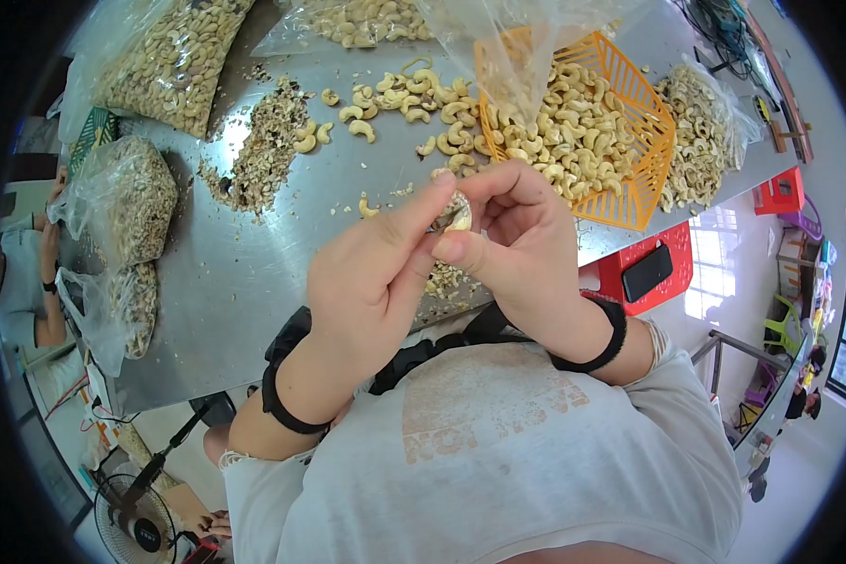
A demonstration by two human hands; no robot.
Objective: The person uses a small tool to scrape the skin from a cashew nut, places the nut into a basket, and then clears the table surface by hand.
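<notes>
A pale cashew (459,218) with something greyish and flaky along it sits between my fingertips, in front of my chest. My left hand (362,282) pinches it from the left with thumb and forefinger. From the other side, the thumb and curled fingers of my right hand (531,249) close on it. Fingers hide part of the nut, and I cannot make out whether a small tool is there too. Just beyond my hands, loose cashews (418,94) lie scattered on the metal table (216,301). Below my fingers is a little heap of crumbs (446,280).
An orange plastic basket (644,122) holds many cashews at the right. Skin scraps (263,150) lie left of centre. Bags of nuts (174,66) and scraps (136,202) line the left. A phone (647,273) rests on a red stool (672,246). Another person's arm (52,244) shows far left.
</notes>
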